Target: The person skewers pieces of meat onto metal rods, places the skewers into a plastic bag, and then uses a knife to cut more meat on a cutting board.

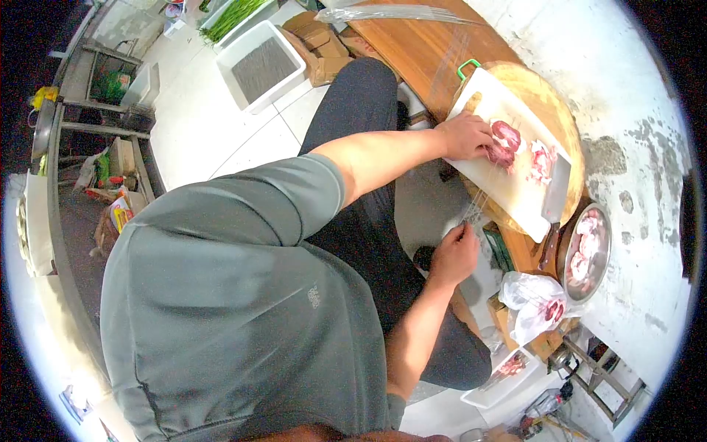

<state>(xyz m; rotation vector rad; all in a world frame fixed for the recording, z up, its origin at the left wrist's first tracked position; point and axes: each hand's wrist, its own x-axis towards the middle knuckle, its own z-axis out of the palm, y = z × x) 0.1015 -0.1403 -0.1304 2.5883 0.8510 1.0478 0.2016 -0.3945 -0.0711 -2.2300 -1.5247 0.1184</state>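
Observation:
My left hand [467,136] is at the white cutting board [479,110], fingers closed on the near edge of a piece of red meat [506,135]. Below the board, my right hand [454,254] pinches a few thin skewers [477,205] that point up toward the meat. Whether a skewer tip enters the meat is too fine to see. Small pale pink meat pieces [542,162] lie farther across the board. Beside them a cleaver [558,188] rests flat, its dark handle over the board's edge.
Under the board are a round wooden block [571,118] and a wooden table [390,37]. A metal bowl [605,254] of pale meat and a plastic bag [515,298] stand at the right. White tubs hold thin sticks [265,70], green stalks [232,18] and meat pieces [512,363].

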